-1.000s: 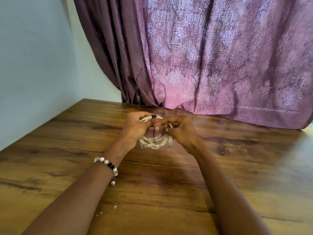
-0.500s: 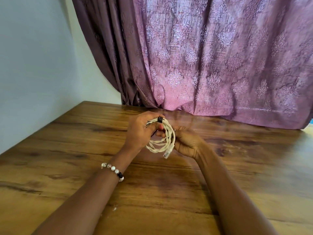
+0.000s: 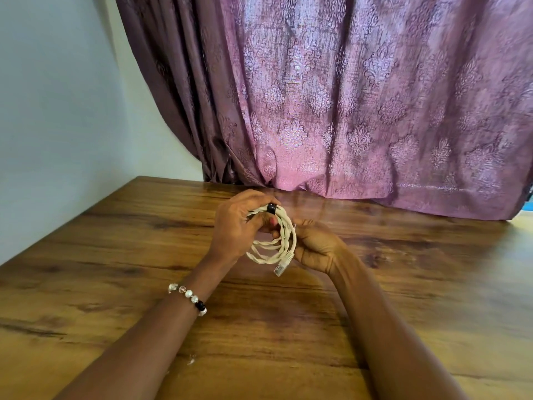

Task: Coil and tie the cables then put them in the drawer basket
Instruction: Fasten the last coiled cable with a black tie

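Holding position, entries from left to right.

Beaded bracelet [image 3: 188, 298]: on the left wrist, well back from the work.

Left hand [image 3: 235, 226]: raised above the table [image 3: 115, 255], fingers curled round the upper left arc of the coil, gripping it just beside the tie.

Black tie [image 3: 271, 208]: a small dark band wrapped round the bundled strands at the very top of the coil, just right of the left hand's knuckles. Whether it is fully cinched cannot be told.

Coiled network cable [image 3: 284, 235]: cream, twisted strands, several loops gathered into a ring held upright between the two hands, clear of the table. Its long axis runs roughly top to bottom, from the tie down to the plug.

Clear plug [image 3: 280, 267]: the free end, hanging at the lower right of the ring and pointing down toward the table.

Right hand [image 3: 315, 246]: cupped against the right side of the coil, fingers curled behind the loops and holding them.

Judgement: coiling looks done and tying is at or near its end. The left hand lies nearer the tie, so it probably keeps the bundle. No drawer basket is in view, so its direction cannot be told.
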The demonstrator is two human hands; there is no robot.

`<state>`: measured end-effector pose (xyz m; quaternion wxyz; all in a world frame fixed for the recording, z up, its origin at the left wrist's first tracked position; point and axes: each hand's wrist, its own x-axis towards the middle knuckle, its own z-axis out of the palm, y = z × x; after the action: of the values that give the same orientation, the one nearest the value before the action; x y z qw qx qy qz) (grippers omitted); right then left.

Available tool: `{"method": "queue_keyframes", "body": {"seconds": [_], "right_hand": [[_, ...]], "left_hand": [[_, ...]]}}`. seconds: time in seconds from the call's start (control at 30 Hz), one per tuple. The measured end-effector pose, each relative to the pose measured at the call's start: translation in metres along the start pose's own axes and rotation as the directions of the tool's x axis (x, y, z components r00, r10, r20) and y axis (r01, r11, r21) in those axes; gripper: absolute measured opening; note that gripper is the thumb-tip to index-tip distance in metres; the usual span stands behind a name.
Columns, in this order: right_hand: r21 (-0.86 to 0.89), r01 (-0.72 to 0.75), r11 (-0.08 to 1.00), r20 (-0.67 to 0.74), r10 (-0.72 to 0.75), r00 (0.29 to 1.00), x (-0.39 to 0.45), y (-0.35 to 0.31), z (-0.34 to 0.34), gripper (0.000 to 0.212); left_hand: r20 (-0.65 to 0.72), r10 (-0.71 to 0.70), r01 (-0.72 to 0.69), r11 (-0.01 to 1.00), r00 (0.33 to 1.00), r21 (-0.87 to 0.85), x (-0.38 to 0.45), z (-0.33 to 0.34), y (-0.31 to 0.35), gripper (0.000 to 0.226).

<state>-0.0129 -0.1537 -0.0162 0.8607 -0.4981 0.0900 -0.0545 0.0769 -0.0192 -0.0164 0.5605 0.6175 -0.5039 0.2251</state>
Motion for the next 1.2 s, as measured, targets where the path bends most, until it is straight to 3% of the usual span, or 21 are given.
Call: {"method": "queue_keyframes", "body": {"seconds": [0.17, 0.27, 0.37, 0.43, 0.53, 0.67, 0.87, 1.1, 1.2], "right_hand": [[0.148, -0.010, 0.989, -0.020, 0.013, 1.000, 0.003, -0.001, 0.009, 0.018], [0.268, 0.074, 0.961, -0.080, -0.055, 0.995, 0.009, 0.000, 0.013, 0.011], [0.253, 0.193, 0.948, -0.134, -0.163, 0.977, 0.014, 0.001, 0.010, 0.026], [0.222, 0.243, 0.944, -0.128, -0.218, 0.967, 0.015, 0.000, 0.006, 0.024], [0.149, 0.304, 0.941, -0.163, -0.280, 0.946, 0.011, -0.001, 0.003, 0.004], [-0.129, 0.358, 0.925, -0.158, -0.376, 0.913, 0.003, -0.005, 0.006, 0.012], [-0.304, 0.339, 0.890, -0.269, -0.421, 0.866, 0.001, -0.009, 0.014, 0.016], [-0.548, 0.426, 0.720, -0.303, -0.646, 0.701, -0.003, -0.014, 0.022, 0.027], [-0.599, 0.471, 0.647, -0.269, -0.717, 0.643, -0.002, -0.017, 0.021, 0.024]], "left_hand": [[0.008, -0.142, 0.142, 0.984, 0.990, -0.111, 0.001, 0.005, -0.004, 0.027], [0.009, -0.207, 0.206, 0.966, 0.978, -0.158, -0.002, 0.008, -0.004, 0.032], [0.010, -0.296, 0.290, 0.926, 0.955, -0.244, -0.003, 0.009, 0.000, 0.034], [0.047, -0.390, 0.382, 0.860, 0.920, -0.340, -0.002, 0.008, 0.003, 0.030], [0.160, -0.447, 0.470, 0.768, 0.880, -0.436, -0.002, 0.006, 0.005, 0.026], [0.247, -0.427, 0.493, 0.731, 0.870, -0.473, -0.003, 0.004, 0.008, 0.029], [0.289, -0.421, 0.508, 0.757, 0.860, -0.411, -0.004, 0.006, 0.012, 0.025], [0.385, -0.446, 0.563, 0.777, 0.808, -0.281, -0.005, 0.011, 0.011, 0.005], [0.398, -0.427, 0.547, 0.795, 0.812, -0.264, -0.004, 0.015, 0.015, 0.010]]}}
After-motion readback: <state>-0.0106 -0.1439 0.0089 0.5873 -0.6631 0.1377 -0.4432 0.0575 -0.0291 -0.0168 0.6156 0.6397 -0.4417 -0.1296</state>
